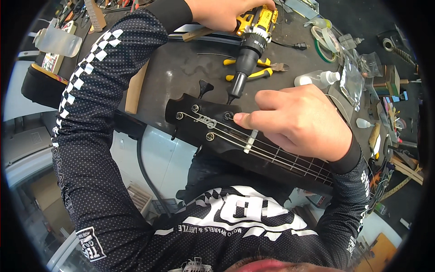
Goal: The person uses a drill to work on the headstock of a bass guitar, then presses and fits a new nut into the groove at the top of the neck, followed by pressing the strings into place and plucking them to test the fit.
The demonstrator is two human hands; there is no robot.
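A black bass guitar headstock (188,119) with metal tuning posts points left in front of me, and strings run from it over a pale nut (250,141). At the top, my left hand (216,14) is closed around a yellow and black cordless drill (258,34). The drill's dark socket-like attachment (239,85) points down at the headstock's far edge, over a tuner there. My right hand (297,120) lies over the neck with its fingers curled. Its index fingertip touches a tuning post (228,116); whatever the other fingers hold is hidden. Another tuner key (205,88) sticks out to the left.
Yellow-handled cutting pliers (256,73) lie on the dark bench behind the drill. Right of them are a squeeze bottle (317,79), tape rolls (325,44) and a power plug (301,46). A translucent bottle (59,42) and a black case (43,86) are at the left.
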